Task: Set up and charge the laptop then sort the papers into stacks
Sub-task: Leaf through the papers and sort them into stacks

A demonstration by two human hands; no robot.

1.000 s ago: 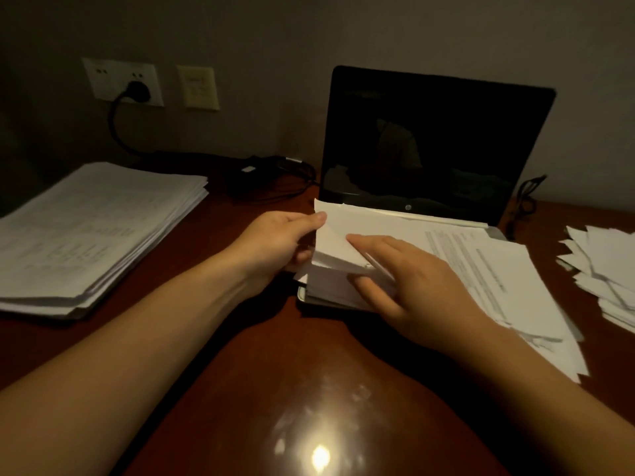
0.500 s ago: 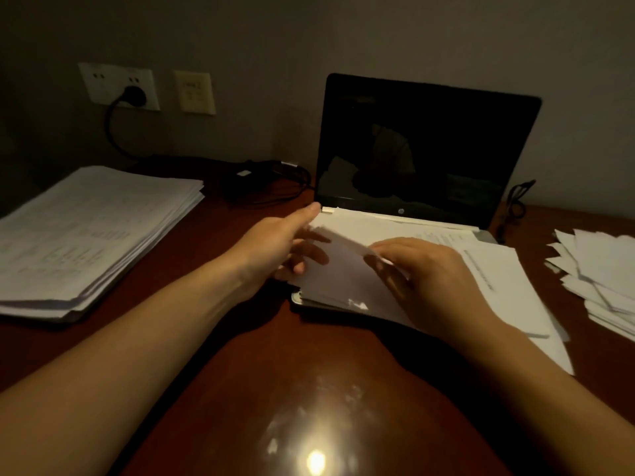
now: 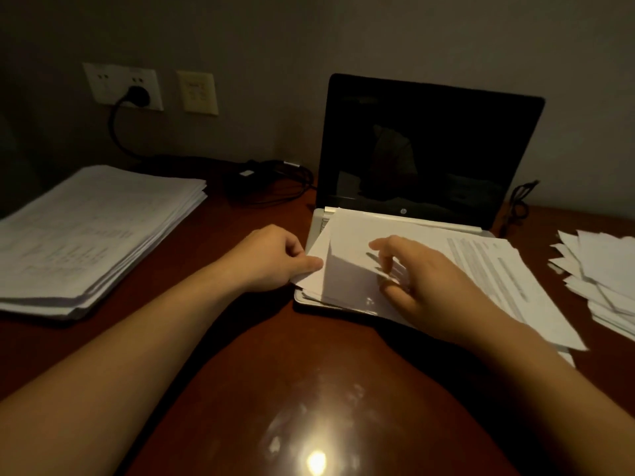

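An open laptop (image 3: 433,146) with a dark screen stands at the back of the wooden desk (image 3: 261,372). A loose pile of white papers (image 3: 481,266) covers its keyboard. My left hand (image 3: 271,259) pinches the left corner of the top sheets between thumb and fingers. My right hand (image 3: 422,280) lies on the same sheets with curled fingers lifting their edge. A tall paper stack (image 3: 86,235) sits at the left. Smaller folded sheets (image 3: 601,280) lie at the right edge.
A black plug (image 3: 137,94) sits in the wall socket, its cable running down to a charger brick and coiled cord (image 3: 268,183) behind the laptop's left side. Another dark cable (image 3: 519,201) hangs at the laptop's right. A lamp glare shows on the near desk.
My left hand has slid from under the lifted sheets to their left corner and now pinches it. The right hand has shifted slightly right on the pile. The lifted sheets have dropped lower.
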